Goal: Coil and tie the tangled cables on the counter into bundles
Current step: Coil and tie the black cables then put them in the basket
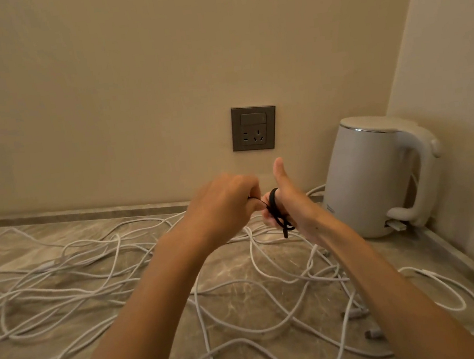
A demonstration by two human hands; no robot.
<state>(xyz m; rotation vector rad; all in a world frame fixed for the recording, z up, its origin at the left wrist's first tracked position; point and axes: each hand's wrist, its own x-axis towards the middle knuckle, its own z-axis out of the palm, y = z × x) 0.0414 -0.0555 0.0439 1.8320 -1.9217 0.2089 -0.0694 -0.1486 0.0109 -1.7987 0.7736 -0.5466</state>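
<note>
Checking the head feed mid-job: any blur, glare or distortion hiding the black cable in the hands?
Head view: dim, warm, even light with no harsh glare; left hand slightly motion-blurred; black cable looped round the right hand reads clearly; wide-angle lens slants the wall corner beside the kettle; white cables soften toward the frame edges.

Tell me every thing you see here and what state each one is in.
black cable: partly wound round the right hand, one end dangling
right hand: raised, thumb up, wearing the coil
left hand: fingers pinching the black cable
white cables: loose and tangled on the counter
kettle: upright, lid closed
wall socket: nothing plugged in
</note>
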